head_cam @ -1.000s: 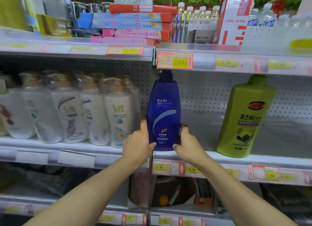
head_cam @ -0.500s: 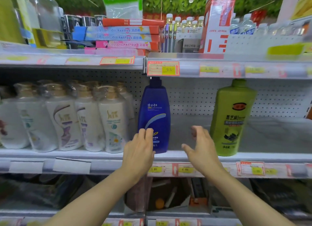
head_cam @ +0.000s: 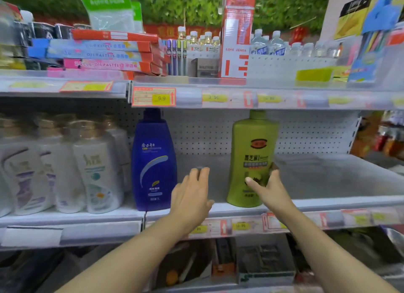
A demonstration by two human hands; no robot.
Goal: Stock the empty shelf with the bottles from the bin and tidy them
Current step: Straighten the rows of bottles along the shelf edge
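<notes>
The right hand (head_cam: 270, 190) cups the lower part of the green bottle (head_cam: 252, 159), upright at the shelf (head_cam: 328, 179) front, well apart from the blue bottle (head_cam: 154, 159). The left hand (head_cam: 192, 194) hangs spread between them, holding nothing. One-sided pressure low down could tip or slide the tall green bottle off the edge

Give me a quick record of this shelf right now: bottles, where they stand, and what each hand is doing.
blue bottle: upright on shelf, beside white bottles
green bottle: upright, apart from the blue one
left hand: open, between the two bottles, holding nothing
right hand: fingers round the green bottle's lower part
</notes>
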